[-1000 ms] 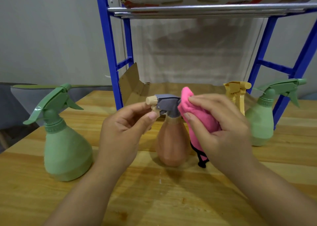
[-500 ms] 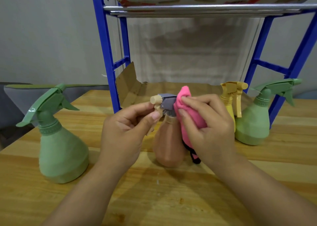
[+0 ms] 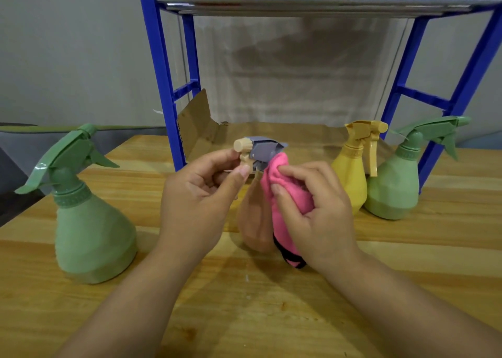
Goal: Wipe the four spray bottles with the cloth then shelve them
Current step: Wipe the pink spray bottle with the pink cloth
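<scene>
Head view looks down on both hands meeting over a brown spray bottle (image 3: pixel 254 216) that stands on the wooden tabletop (image 3: pixel 244 303). Left hand (image 3: pixel 199 197) pinches the bottle's tan trigger below the grey spray head (image 3: pixel 264 149), thumb and forefinger curled round it. Right hand (image 3: pixel 316 211) grips a pink cloth (image 3: pixel 288 202) (a black trim shows at its lower end) and presses it against the bottle's neck and right side. Well out beyond the left hand stands a large green spray bottle (image 3: pixel 92 221). Just past the right hand stand a yellow spray bottle (image 3: pixel 350 178) and, touching or nearly touching it, a second green spray bottle (image 3: pixel 394 183). Behind both hands rises a blue shelf rack (image 3: pixel 163 72), cardboard (image 3: pixel 198 129) lining its lower level.
</scene>
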`<move>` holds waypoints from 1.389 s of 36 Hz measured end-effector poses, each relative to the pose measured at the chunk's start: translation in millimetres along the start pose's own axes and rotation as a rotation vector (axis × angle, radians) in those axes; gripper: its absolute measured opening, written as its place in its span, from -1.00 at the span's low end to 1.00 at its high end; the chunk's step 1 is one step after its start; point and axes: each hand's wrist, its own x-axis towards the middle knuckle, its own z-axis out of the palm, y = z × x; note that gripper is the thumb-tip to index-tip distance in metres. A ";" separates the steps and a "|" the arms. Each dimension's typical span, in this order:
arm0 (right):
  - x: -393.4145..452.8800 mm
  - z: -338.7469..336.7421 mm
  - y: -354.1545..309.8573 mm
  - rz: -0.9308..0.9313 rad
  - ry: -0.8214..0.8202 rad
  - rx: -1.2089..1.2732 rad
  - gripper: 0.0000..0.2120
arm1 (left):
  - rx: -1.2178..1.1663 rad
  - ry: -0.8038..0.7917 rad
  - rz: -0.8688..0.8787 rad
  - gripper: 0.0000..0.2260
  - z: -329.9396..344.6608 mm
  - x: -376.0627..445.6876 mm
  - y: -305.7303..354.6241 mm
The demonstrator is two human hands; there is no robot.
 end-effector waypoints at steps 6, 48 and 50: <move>-8.4 -5.9 0.5 -0.065 -0.118 -0.026 -0.79 | -0.017 -0.034 -0.009 -0.79 -0.9 1.4 -3.6; -15.9 -18.9 -4.9 -0.006 -0.301 0.173 -0.55 | -0.216 -0.245 -0.399 -0.44 -7.2 -4.5 -20.8; -15.8 -17.7 -4.3 -0.052 -0.267 0.171 -0.57 | -0.212 -0.269 -0.392 -0.43 -8.2 -5.4 -19.7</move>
